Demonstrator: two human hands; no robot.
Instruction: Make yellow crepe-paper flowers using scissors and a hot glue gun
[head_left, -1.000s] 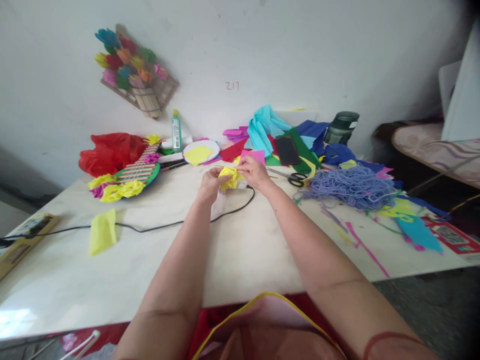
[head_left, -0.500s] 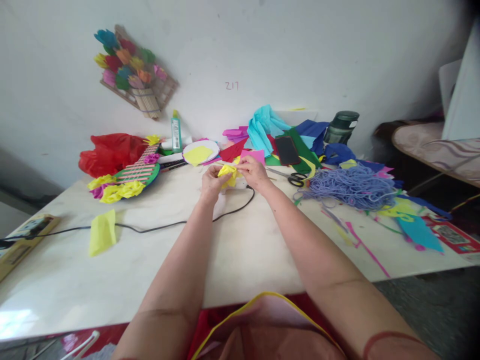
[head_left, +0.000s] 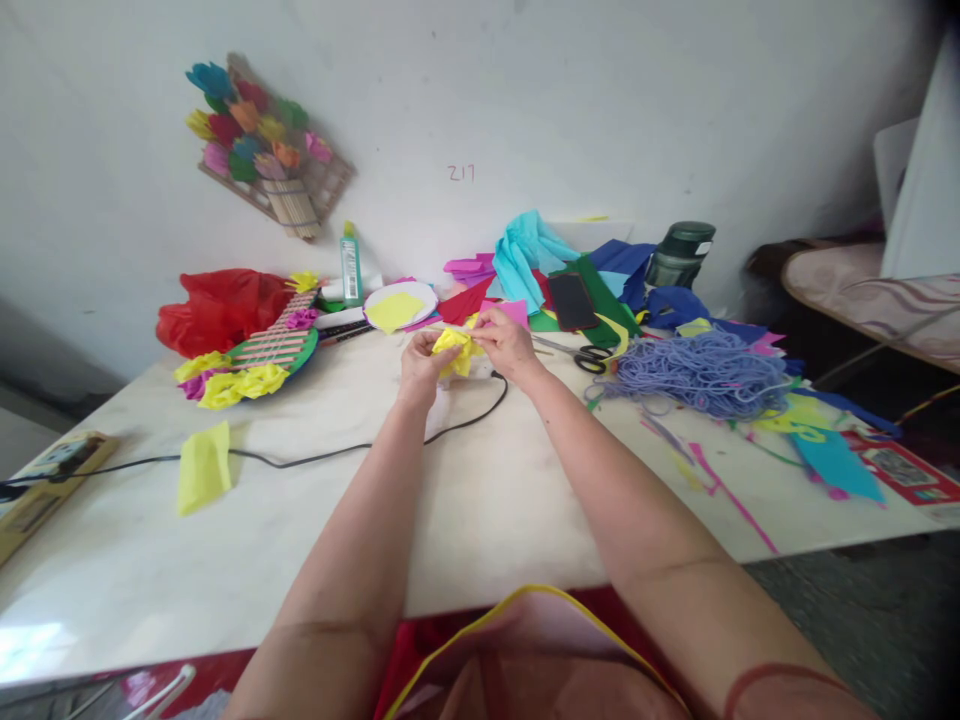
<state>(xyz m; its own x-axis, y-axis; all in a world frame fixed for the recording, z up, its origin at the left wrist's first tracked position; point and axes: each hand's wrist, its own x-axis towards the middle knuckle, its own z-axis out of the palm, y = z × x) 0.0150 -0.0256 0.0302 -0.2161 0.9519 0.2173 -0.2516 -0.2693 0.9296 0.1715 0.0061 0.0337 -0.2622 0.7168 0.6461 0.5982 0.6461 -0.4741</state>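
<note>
Between my hands, above the middle of the table, is a crumpled yellow paper flower [head_left: 456, 355]. My left hand [head_left: 420, 365] is closed on its left side, thumb pressed against the folds. From the right, my right hand [head_left: 504, 342] pinches the flower's edge with bent fingers; its exact grip is too small to make out. Just below the hands a white object with a black cord [head_left: 491, 400] lies on the table, mostly hidden. Pink paper [head_left: 516, 312] lies behind my right hand. To the left rests a folded yellow paper piece [head_left: 205, 468].
Black-handled scissors [head_left: 591, 358] and a heap of blue-purple yarn [head_left: 705, 375] lie right. A phone [head_left: 572, 301] rests on coloured paper. At left is a round craft piece with yellow flowers [head_left: 255, 384]; a glue bottle [head_left: 350, 265] stands behind. A power strip [head_left: 56, 480] sits far left.
The yellow flower has turned slightly between my fingers and its folds look a little more spread. Both hands stay in nearly the same place.
</note>
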